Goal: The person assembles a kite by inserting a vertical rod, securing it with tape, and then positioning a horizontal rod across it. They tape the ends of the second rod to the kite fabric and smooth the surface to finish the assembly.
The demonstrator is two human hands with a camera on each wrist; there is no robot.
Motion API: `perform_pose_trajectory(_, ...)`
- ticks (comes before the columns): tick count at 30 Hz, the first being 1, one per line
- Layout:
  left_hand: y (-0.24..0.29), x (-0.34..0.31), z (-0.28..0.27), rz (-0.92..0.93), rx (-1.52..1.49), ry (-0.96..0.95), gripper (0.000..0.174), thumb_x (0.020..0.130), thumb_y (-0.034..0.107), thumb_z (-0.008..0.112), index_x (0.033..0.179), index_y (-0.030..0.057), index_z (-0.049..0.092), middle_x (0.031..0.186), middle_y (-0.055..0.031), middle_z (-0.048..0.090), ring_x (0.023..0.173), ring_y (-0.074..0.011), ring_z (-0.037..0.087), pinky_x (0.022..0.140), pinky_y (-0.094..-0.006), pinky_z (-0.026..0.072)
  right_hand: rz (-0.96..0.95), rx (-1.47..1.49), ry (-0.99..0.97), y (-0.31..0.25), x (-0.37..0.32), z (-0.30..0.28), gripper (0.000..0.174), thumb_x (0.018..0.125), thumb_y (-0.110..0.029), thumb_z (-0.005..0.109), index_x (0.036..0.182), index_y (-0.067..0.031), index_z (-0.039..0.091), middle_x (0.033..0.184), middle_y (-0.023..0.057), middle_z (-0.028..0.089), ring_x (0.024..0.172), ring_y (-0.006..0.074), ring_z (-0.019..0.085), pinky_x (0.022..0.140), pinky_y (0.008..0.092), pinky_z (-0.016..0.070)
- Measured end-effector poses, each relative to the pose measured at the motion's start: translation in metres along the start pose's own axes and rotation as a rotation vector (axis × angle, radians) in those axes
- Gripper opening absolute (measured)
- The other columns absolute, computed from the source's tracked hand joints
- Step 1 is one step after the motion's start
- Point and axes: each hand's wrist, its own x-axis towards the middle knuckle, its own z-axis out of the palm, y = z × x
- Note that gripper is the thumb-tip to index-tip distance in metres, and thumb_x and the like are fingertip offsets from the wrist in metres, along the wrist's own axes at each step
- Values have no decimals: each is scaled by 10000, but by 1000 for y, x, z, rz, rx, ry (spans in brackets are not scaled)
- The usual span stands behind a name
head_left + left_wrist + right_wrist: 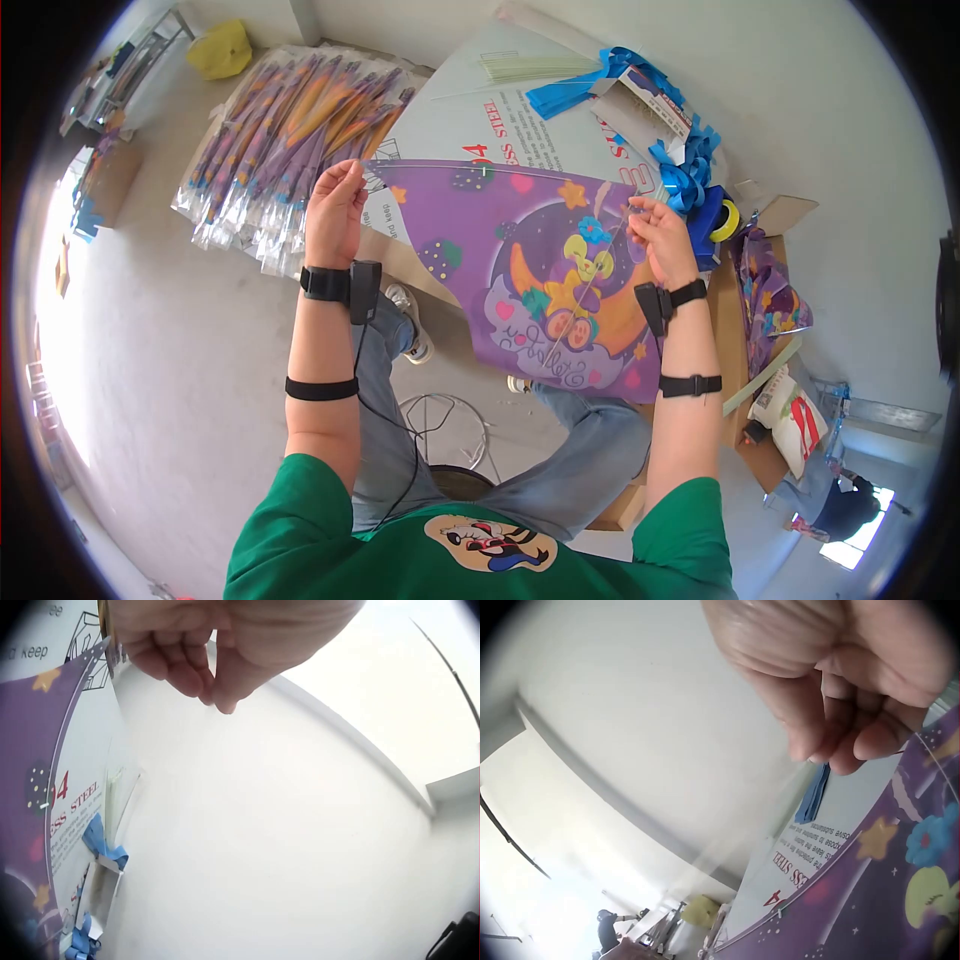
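A purple printed sheet (455, 235) with a bear, moon and stars hangs spread between the two hands, a thin rod or cord along its curved upper edge. My left hand (338, 215) pinches its upper left corner, thumb against fingertips; in the left wrist view the hand (247, 637) hides the pinched spot. At the sheet's upper right edge, my right hand (662, 240) has thumb and fingertips pinched together. In the right wrist view that hand (840, 667) is above the sheet (862, 900), and exactly what lies between its fingertips is hard to make out.
Bagged purple and orange bundles (290, 130) lie at the back left. Behind the sheet is a printed white board (450, 120) with thin sticks, blue ribbon (570, 95) and an opened box (645, 105). Yellow tape (726, 221) and a carton of folded sheets (770, 290) are at the right.
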Motion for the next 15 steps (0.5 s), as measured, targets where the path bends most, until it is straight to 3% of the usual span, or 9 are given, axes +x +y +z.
perform_pose_trajectory(4, -16, 29, -1, -1, 107, 17, 113, 873, 109, 619, 980, 77, 597, 833, 37, 601, 742, -47, 542, 692, -193, 429, 59, 26, 73, 20, 49, -8, 106, 830, -73, 636, 914, -30, 588, 782, 11, 600, 700, 80, 566, 612, 189, 426)
perform_pose_trajectory(15, -35, 66, -23, -28, 463, 201, 139, 822, 158, 674, 910, 56, 637, 790, 34, 596, 718, -45, 516, 658, -186, 384, 134, 76, 137, 72, 121, 16, 69, 843, -115, 631, 871, -59, 603, 777, -7, 596, 674, 76, 557, 594, 202, 417)
